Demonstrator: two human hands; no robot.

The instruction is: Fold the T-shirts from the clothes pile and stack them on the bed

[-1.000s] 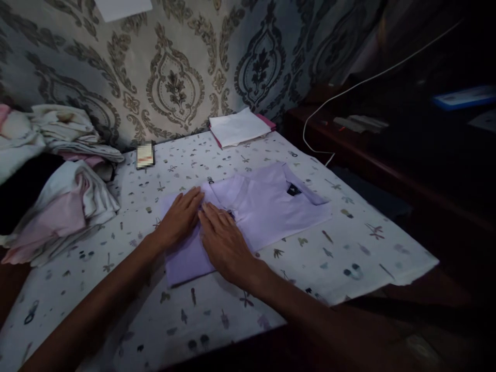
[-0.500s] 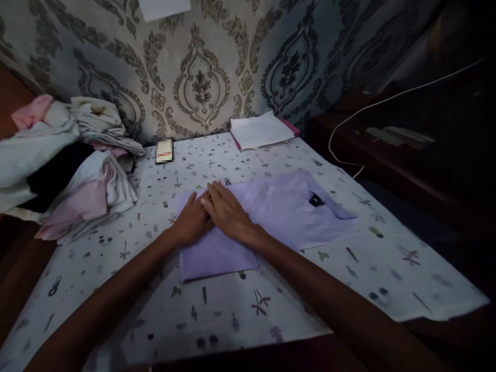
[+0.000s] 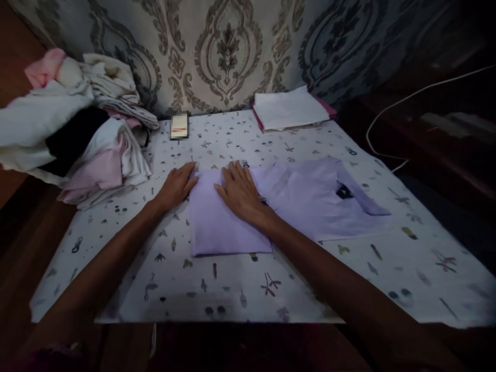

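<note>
A lilac shirt (image 3: 228, 227) lies partly folded on the patterned cloth, its left part doubled into a flat rectangle. Its collar end, with a dark neck label (image 3: 344, 191), points right. My right hand (image 3: 241, 191) rests flat on the folded part, fingers spread, holding nothing. At the shirt's far left corner is my left hand (image 3: 177, 183), palm down with its fingers stretched out and the thumb by the fabric edge. Whether that thumb touches the shirt I cannot tell.
A heap of white, pink and black clothes (image 3: 89, 129) stands at the table's left. At the back are a small pixelated card-like item (image 3: 179, 126) and a folded white cloth (image 3: 290, 108) over something pink. A white cable (image 3: 372, 124) runs along the right, beyond the patterned tablecloth (image 3: 217, 299).
My hands were together on the folded part; now they are apart. The left has moved to the shirt's left edge, and the right stays on the fabric. The view has tilted down.
</note>
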